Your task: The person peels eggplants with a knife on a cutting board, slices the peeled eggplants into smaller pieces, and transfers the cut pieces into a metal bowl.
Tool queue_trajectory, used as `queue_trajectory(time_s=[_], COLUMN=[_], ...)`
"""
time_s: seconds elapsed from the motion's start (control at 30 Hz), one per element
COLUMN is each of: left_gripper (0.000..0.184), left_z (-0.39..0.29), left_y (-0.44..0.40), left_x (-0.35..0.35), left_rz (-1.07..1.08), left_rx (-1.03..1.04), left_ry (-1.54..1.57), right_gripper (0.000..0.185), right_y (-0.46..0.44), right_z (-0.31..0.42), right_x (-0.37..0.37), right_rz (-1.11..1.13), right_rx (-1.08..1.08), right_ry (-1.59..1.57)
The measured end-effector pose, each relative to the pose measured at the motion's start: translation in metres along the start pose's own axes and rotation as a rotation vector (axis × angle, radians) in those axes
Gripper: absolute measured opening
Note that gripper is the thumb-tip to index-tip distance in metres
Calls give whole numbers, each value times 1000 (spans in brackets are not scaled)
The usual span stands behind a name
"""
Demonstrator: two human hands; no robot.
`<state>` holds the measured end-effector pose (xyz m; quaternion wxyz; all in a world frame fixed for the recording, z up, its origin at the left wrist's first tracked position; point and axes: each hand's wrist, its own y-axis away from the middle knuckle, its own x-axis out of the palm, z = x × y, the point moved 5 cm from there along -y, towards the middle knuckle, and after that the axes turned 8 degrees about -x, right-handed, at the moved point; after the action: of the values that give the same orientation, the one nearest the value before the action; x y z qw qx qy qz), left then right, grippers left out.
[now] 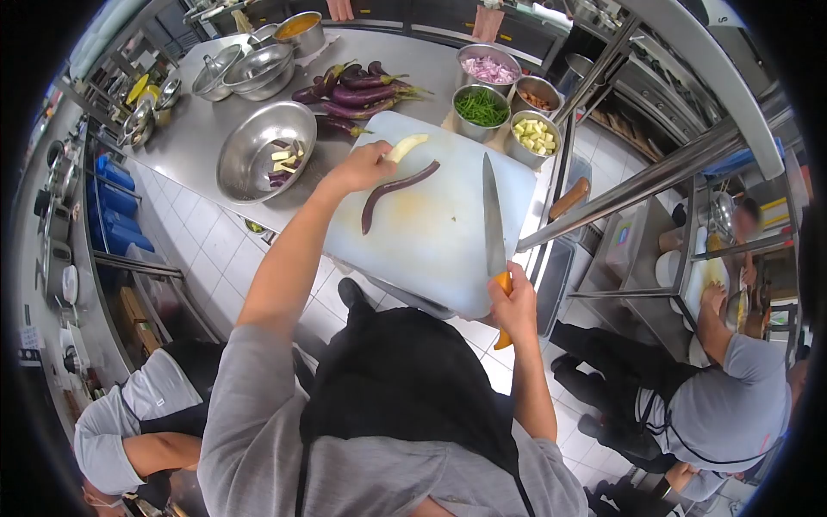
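My left hand (365,166) is closed on a pale-fleshed eggplant piece (407,146) above the upper left of the white cutting board (457,250). My right hand (515,303) grips the orange handle of a long knife (494,215), its blade pointing away from me along the board's right side. Between my hands a long purple eggplant strip (399,184) lies on the board. Left of the board, a steel bowl (237,164) holds cut eggplant pieces (286,161). Several whole eggplants (366,93) are heaped on the steel counter behind the board.
Containers of chopped onion (487,69), green pieces (481,108), brown pieces (535,96) and pale cubes (533,136) stand at the back right. Steel bowls (258,67) sit at the back left. A metal rail (637,194) runs along the right. Co-workers stand at left (164,396) and right (711,405).
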<state>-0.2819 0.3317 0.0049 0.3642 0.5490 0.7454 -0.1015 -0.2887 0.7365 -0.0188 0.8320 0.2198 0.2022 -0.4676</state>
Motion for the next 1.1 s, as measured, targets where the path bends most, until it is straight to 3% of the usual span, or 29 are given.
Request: queue_trajectory(time_s=[0.13,0.23,0.33,0.43,0.53,0.63,0.73,0.83,0.93,1.03,1.1], left_gripper=[28,29,20,25,30,30,37,39,38,37,26], left_z=[9,-14,-30,-23,-16,-31,-46,-58,-48,-1,19], left_y=[-6,23,50,60,66,82,80,72,49,10,4], left_x=[8,5,34,57,71,51,6,-30,-41,-26,-18], left_rz=[-87,-599,-432,-521,-373,-378,-505,-556,-584,-576,-459], left_rx=[112,338,299,308,164,154,275,255,410,547,356], left_ry=[-337,-589,-695,-858,-722,-339,-160,-222,-157,-280,-238], right_gripper=[47,46,45,46,46,46,47,47,46,45,45], right_y=[0,1,0,-3,-2,-3,-2,-4,-3,-2,-3], right_z=[2,2,-5,-5,-4,-4,-4,-11,-8,-5,-8], right_x=[-1,-1,1,2,2,2,2,3,3,3,5], right_rz=[2,7,-3,-4,-2,0,0,-19,-23,-24,-37], right_rx=[18,3,-27,-52,-21,-17,-28,-43,-71,-62,-74], right_ry=[-37,-40,-39,-45,-42,-33,-47,-38,-34,-22,-1])
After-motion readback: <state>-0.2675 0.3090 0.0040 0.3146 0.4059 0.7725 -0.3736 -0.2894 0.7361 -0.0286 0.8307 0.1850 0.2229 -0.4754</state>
